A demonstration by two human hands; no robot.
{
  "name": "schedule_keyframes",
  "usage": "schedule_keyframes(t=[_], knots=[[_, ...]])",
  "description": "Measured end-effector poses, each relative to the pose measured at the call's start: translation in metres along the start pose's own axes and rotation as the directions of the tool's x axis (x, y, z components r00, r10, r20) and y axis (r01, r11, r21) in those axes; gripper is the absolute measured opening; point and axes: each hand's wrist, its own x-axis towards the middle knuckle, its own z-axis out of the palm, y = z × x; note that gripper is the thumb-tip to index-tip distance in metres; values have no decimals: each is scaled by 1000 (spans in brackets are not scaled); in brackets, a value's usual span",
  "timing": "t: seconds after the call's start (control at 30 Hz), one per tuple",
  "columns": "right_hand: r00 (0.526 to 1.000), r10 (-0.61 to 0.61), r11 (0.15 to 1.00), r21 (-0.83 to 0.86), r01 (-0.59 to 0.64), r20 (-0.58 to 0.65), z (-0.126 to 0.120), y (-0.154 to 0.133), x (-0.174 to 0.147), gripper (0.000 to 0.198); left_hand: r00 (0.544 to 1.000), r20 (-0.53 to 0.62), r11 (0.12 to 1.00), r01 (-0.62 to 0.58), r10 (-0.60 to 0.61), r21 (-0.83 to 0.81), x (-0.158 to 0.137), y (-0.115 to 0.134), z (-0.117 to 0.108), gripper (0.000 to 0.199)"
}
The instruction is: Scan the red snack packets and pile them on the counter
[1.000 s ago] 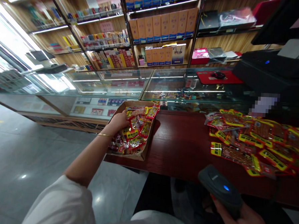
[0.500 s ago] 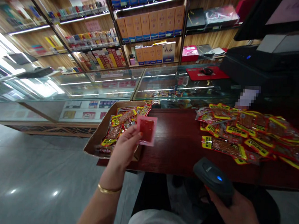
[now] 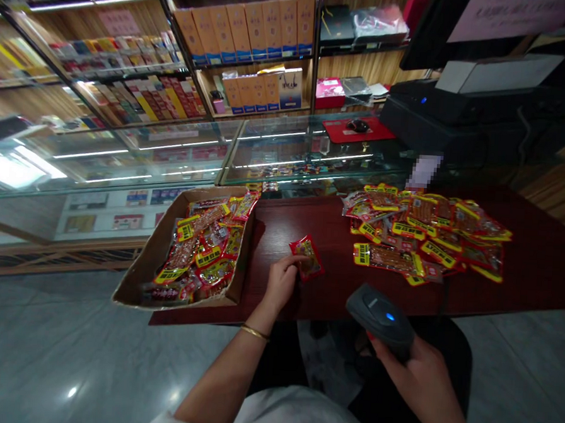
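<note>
A small red-edged snack packet [image 3: 312, 258] lies at the middle of the dark red tabletop. My left hand [image 3: 283, 280] is closed at its left edge, the index finger over its face; the thumb is mostly hidden. Lower right, my right hand [image 3: 414, 363] wraps around a dark barcode scanner [image 3: 376, 314], whose blue light is on. The scanner's head points up and left, above the front edge of the table. Left of my left hand stands an open cardboard box [image 3: 140, 273] full of similar packets. Several more packets [image 3: 388, 258] are heaped on the right of the tabletop.
Behind the table runs a glass display counter [image 3: 181, 149] with a mouse [image 3: 358, 126] on a red mat [image 3: 334, 132]. A dark register [image 3: 476, 124] with a screen stands at the back right. Shelves of boxes [image 3: 239, 29] line the far wall.
My left hand has brought the packet down and right from beside the box onto the tabletop. Its red-edged face now shows instead of the pinkish one. The scanner stays in my right hand.
</note>
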Motion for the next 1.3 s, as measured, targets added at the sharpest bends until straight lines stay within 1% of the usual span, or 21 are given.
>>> schedule_keyframes(t=[0.1, 0.2, 0.37, 0.6, 0.7, 0.93, 1.03, 1.13, 1.2, 1.23, 1.3], knots=[[999, 9, 1000, 22, -10, 43, 3, -4, 3, 29, 996, -70, 998, 49, -52, -44, 3, -4, 1, 25], [998, 8, 1000, 14, -9, 59, 6, -8, 5, 29, 991, -119, 997, 48, -55, -62, 6, -11, 4, 29], [998, 24, 1000, -5, -24, 53, 8, -11, 7, 31, 993, -107, 994, 35, -47, -108, 6, -15, 4, 31], [997, 36, 999, -17, -35, 62, 11, -8, 8, 34, 991, -95, 992, 82, -92, -97, 4, -2, 4, 30], [997, 43, 999, -20, -42, 56, 12, -7, 8, 34, 990, -107, 990, 81, -94, -112, 4, -1, 4, 29], [996, 47, 999, 1, -48, 79, 12, -6, 7, 34, 990, -123, 993, 53, -65, -103, 6, -12, 6, 26], [998, 39, 999, 1, -39, 58, 12, -8, 8, 33, 991, -111, 990, 62, -77, -130, 5, -14, 5, 26], [999, 33, 999, 3, -33, 27, 10, -9, 9, 32, 985, -112, 976, 109, -132, -189, 4, -8, 4, 27], [999, 27, 999, 20, -28, 28, 9, -7, 9, 32, 978, -86, 950, 162, -191, -268, 6, 1, 6, 29], [999, 26, 999, 32, -26, 30, 8, -6, 9, 32, 975, -63, 931, 181, -211, -316, 10, 7, 10, 33], [999, 30, 998, 47, -31, 16, 6, -2, 9, 32, 975, 0, 884, 200, -221, -422, 23, 22, 24, 52]])
